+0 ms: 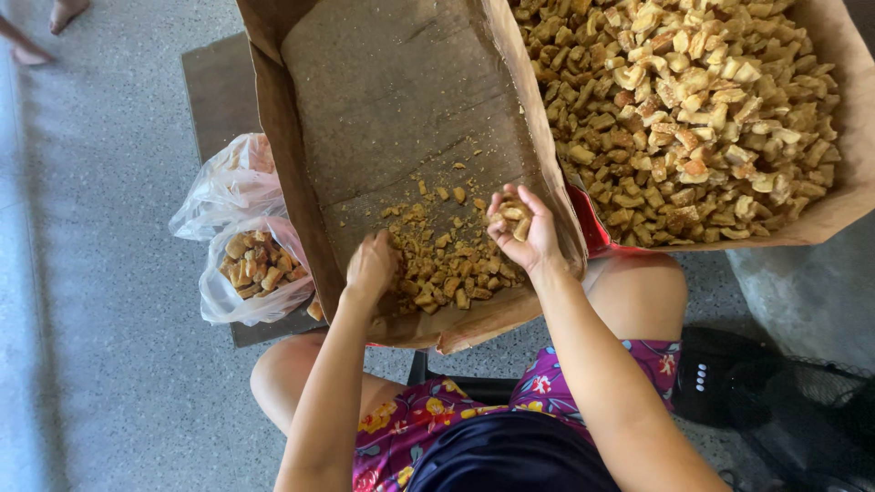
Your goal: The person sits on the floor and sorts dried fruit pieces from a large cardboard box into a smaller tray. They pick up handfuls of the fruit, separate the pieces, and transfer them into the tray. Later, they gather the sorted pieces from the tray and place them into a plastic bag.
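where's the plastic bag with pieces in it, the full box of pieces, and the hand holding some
plastic bag (260, 273), head view, on its clear front over the pieces inside
full cardboard box (843, 196), head view, on its right wall
right hand (521, 230), head view, on the palm cupping a few pieces

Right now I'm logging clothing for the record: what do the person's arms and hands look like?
Both forearms are bare, with no sleeves in view. The left hand and right hand wear no gloves; no rings, watch or bracelets show.
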